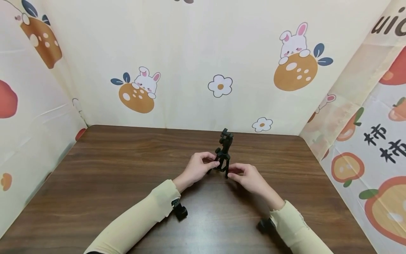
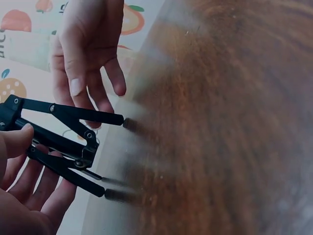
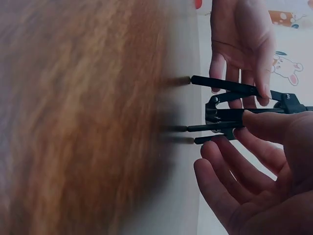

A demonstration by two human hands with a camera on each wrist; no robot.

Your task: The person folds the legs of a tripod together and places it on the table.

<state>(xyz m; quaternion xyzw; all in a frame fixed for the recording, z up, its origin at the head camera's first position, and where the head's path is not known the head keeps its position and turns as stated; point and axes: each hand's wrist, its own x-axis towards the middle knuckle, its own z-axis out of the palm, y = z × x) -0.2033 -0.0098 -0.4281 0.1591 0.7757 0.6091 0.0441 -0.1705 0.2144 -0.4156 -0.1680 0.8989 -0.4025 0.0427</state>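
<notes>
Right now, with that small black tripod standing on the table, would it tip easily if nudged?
Probably yes: the tripod looks tall, with a mount on top and thin, narrowly spread legs. It seems stiff, jointed plastic, likely light. Both hands steady it near the legs.

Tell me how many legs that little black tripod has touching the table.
3. In the right wrist view, one leg sits uppermost by the left hand, and two legs lie close together at the right hand.

Head view bright, even, soft shadows, glare on table [image 1: 203, 225]; wrist views dim, tabletop blurred.
</notes>
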